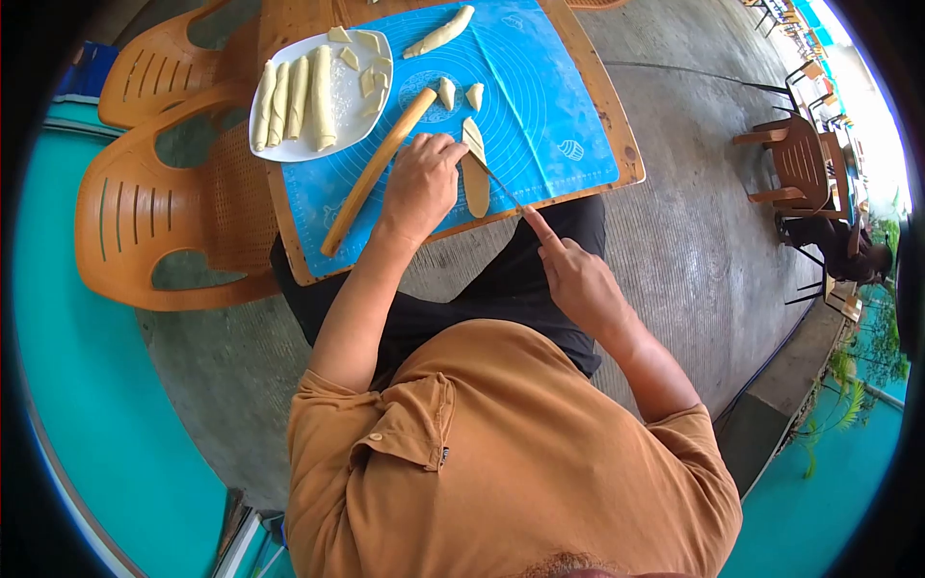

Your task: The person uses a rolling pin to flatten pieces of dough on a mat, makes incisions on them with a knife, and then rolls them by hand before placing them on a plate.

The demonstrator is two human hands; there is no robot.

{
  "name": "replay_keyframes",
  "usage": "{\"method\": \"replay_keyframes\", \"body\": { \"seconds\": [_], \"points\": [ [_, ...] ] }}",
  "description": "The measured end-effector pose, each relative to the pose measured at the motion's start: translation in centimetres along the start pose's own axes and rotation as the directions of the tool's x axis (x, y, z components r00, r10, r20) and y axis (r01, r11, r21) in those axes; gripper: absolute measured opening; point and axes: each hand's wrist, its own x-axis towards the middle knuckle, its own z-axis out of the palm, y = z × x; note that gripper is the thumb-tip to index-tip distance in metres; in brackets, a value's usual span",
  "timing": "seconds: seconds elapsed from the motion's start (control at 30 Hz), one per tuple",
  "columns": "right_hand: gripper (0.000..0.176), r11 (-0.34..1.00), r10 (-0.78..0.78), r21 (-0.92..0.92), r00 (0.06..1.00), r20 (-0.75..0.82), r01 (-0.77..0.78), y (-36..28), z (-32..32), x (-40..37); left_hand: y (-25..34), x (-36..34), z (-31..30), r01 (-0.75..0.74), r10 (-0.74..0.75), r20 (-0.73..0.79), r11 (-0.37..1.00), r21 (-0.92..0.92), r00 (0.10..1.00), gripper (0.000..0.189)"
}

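My right hand (581,284) is closed on a knife (503,187), its index finger stretched along the top. The blade reaches a flat dough strip (475,183) at the blue mat's front edge. My left hand (421,183) has its fingertips at the strip's left side, near the blade; whether they pinch dough is hard to tell. Left of it a wooden rolling pin (378,171) lies slanted on the blue mat (568,106). Two small dough pieces (446,92) sit beyond the strip, and a dough roll (439,32) lies at the far side.
A white plate (341,152) with several dough rolls and cut pieces stands at the table's left. Orange chairs (207,197) are on the left. The wooden table edge (617,125) runs along the right. Farther right are a brown chair (798,164) and another person (843,246).
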Motion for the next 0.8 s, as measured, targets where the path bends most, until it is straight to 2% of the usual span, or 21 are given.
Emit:
{"method": "replay_keyframes", "body": {
  "seconds": [0.2, 0.37, 0.5, 0.57, 0.6, 0.67, 0.7, 0.77, 0.8],
  "points": [
    [0.069, 0.999, -0.011, -0.03, 1.0, 0.011, 0.012, -0.2, 0.0, 0.1, -0.2, -0.2, -0.1, 0.025, -0.024, 0.009, 0.999, -0.021, 1.0, 0.026],
    [0.071, 0.971, 0.026, -0.239, 0.994, 0.11, 0.001, -0.8, -1.9, 0.6, -0.3, -0.2, -0.2, 0.021, -0.021, 0.002, 0.998, -0.056, 1.0, 0.026],
    [0.071, 0.971, 0.027, -0.24, 0.993, 0.116, 0.002, -0.4, -1.5, 0.6, -0.3, -0.4, -0.1, 0.016, -0.018, -0.031, 0.998, -0.056, 0.999, 0.028],
    [0.067, 0.999, -0.021, -0.037, 0.999, 0.036, 0.023, 0.0, -1.3, 0.5, -0.2, -0.3, -0.2, 0.014, -0.015, -0.028, 0.998, -0.054, 0.999, 0.029],
    [0.067, 0.999, -0.023, -0.037, 0.999, 0.037, 0.024, 0.3, -1.2, 0.5, -0.1, -0.3, -0.2, 0.016, -0.017, -0.029, 0.998, -0.053, 0.999, 0.029],
    [0.063, 0.992, -0.085, 0.089, 0.994, -0.069, 0.091, 0.7, -1.0, 0.7, 0.0, -0.3, -0.3, 0.015, -0.016, -0.02, 0.998, -0.055, 1.0, 0.031],
    [0.063, 0.992, -0.086, 0.088, 0.994, -0.07, 0.092, 0.6, -1.2, 0.7, -0.2, -0.2, -0.2, 0.014, -0.015, -0.021, 0.998, -0.054, 1.0, 0.031],
    [0.06, 0.997, -0.02, -0.073, 1.0, 0.014, 0.021, 0.2, -1.9, 0.6, -0.5, -0.2, -0.2, 0.017, -0.018, -0.018, 0.996, -0.084, 1.0, 0.03],
    [0.06, 0.997, -0.021, -0.074, 1.0, 0.013, 0.022, -0.1, -2.2, 0.6, -0.6, -0.3, -0.2, 0.017, -0.018, -0.019, 0.996, -0.084, 1.0, 0.03]
  ]
}}
